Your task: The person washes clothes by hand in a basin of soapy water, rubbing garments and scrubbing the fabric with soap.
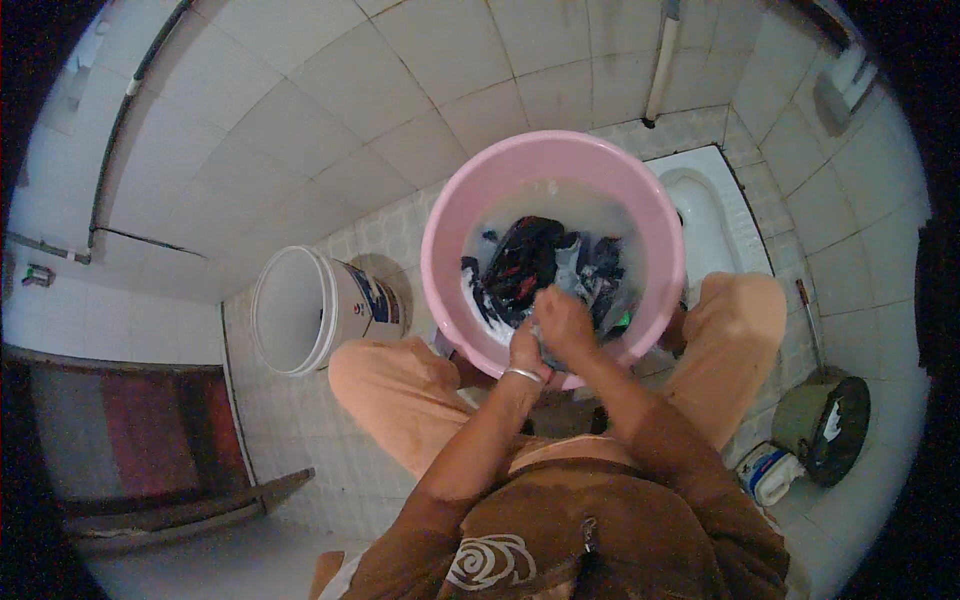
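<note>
A round pink tub (452, 210) stands between my knees, holding cloudy water and a heap of wet clothes (527, 258), mostly dark with some white and grey pieces. My left hand (525, 352), with a bangle at the wrist, is closed low over the tub's near side. Just right of it and touching it, my right hand (563, 322) is balled into a fist. A bit of greyish wet garment (547, 352) shows between and below the two hands; most of what they grip is hidden by the fingers.
A white bucket (325, 310) stands left of the tub. Behind the tub on the right is a white squat toilet (705, 215). At the lower right are a dark-rimmed round bin (805, 420) and a small white-and-blue package (768, 472). A tiled wall rises behind.
</note>
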A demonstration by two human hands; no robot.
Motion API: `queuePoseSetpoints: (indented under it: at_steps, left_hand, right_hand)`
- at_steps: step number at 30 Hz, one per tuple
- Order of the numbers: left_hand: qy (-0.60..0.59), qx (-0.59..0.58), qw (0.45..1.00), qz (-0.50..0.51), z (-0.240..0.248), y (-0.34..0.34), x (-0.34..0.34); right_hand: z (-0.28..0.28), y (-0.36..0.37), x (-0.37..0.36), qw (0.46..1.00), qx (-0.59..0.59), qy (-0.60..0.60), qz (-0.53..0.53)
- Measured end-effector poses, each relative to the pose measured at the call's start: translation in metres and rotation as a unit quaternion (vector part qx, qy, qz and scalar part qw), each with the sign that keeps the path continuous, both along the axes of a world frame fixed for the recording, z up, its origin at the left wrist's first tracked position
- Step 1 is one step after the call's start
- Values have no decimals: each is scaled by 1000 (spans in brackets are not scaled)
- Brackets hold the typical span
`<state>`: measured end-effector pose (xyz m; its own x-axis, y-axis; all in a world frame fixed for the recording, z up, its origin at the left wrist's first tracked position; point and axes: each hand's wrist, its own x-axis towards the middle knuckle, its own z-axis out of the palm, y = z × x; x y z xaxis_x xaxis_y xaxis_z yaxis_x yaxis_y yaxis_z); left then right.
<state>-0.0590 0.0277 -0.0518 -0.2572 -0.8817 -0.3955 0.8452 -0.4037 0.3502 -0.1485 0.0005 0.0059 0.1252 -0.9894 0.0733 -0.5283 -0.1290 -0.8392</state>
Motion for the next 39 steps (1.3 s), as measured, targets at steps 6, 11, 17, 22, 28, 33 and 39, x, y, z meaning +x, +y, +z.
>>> queuePoseSetpoints:
  at_steps: [6, 11, 17, 22, 28, 33, 39]
  left_hand:
    - [-135, 66, 988, 23, 21, 1, 13]
    - [1, 136, 965, -224, 69, 3, 6]
    - [-224, 28, 971, -80, 57, -21, 35]
    - [-173, 5, 985, -7, 88, -32, 63]
    - [-154, 125, 980, 7, 35, -21, 40]
    - [-160, 78, 984, 8, 11, 0, 17]
    - [-243, 142, 958, -50, 53, 4, -32]
  right_hand:
    - [14, 21, 28, 999, -15, 24, -33]
    - [-9, -6, -14, 992, 104, 49, -49]
    - [-41, -16, -44, 940, 222, -183, 183]
    - [-12, -12, -69, 948, 281, -57, 138]
    - [-55, -11, -25, 982, 41, -181, -16]
    - [34, 27, 20, 989, -18, -31, 140]
    - [6, -8, -4, 992, 81, 20, -98]
